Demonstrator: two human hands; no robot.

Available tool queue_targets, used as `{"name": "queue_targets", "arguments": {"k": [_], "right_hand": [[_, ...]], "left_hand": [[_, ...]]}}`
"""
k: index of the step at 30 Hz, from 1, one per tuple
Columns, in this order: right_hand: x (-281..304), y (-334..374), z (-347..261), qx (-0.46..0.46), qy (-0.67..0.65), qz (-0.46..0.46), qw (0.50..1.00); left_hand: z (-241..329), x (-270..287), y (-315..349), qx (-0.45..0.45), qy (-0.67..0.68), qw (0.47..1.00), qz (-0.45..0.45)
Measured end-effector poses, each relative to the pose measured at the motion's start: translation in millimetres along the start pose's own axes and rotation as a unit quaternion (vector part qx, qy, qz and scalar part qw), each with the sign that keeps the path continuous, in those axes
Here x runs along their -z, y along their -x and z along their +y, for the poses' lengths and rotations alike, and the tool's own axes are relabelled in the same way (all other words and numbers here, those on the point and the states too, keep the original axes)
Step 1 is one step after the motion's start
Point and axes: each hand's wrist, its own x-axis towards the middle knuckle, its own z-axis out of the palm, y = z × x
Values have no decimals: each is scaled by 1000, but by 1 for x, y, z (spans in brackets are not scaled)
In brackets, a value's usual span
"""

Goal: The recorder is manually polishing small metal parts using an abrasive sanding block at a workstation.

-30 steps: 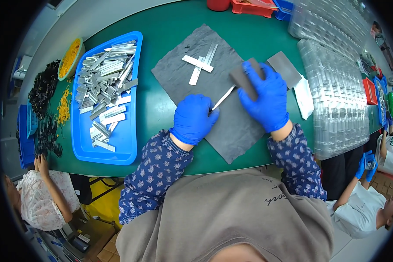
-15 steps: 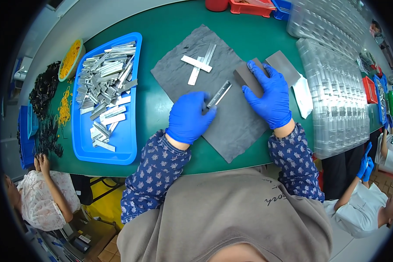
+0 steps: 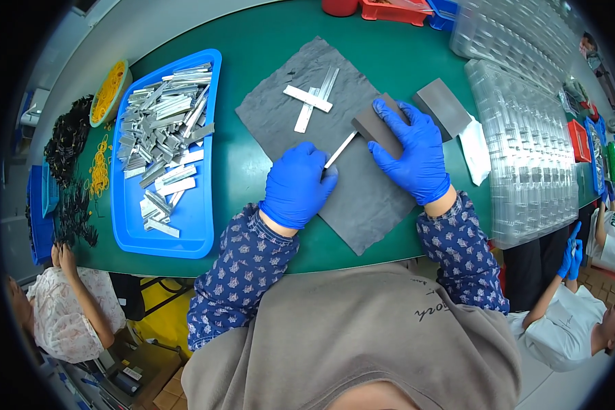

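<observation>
My left hand, in a blue glove, is closed round a thin metal strip that points away to the upper right. Gloved in blue too, my right hand grips a grey-brown block that looks like a sanding block, fingers over its top and thumb by its near side. The block's left end meets the far tip of the strip. Beneath both hands lies a dark grey cloth. Farther up on it, several silver strips rest crossed over one another.
A blue tray full of metal strips stands at left, beside a bowl of yellow bands. A second grey-brown block and white paper lie at right, next to stacked clear plastic trays. Other people sit at both sides.
My right hand has moved the block slightly left and nearer, onto the strip's tip. The strip in my left hand has turned and now shows a narrow edge.
</observation>
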Motion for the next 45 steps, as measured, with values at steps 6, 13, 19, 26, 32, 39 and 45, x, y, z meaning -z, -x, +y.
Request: {"name": "queue_targets", "arguments": {"k": [6,13,19,26,32,39,45], "right_hand": [[2,-4,-17,39,23,4,999],[-7,-14,-4,6,97,-13,995],[-9,6,-42,44,70,-31,996],[-1,-14,-11,-4,154,12,988],[-11,-14,-21,12,98,-38,994],[4,-13,16,-62,35,55,996],[3,-9,20,-38,-58,48,996]], "left_hand": [[-2,-2,4,13,-4,1000,-11],[-2,-4,4,20,15,1000,-11],[-4,-6,6,23,14,1000,-2],[-1,-5,2,44,12,999,-29],[-1,-3,4,36,20,999,-6],[0,11,-2,40,42,998,-39],[-7,12,-48,-224,-51,973,6]]}}
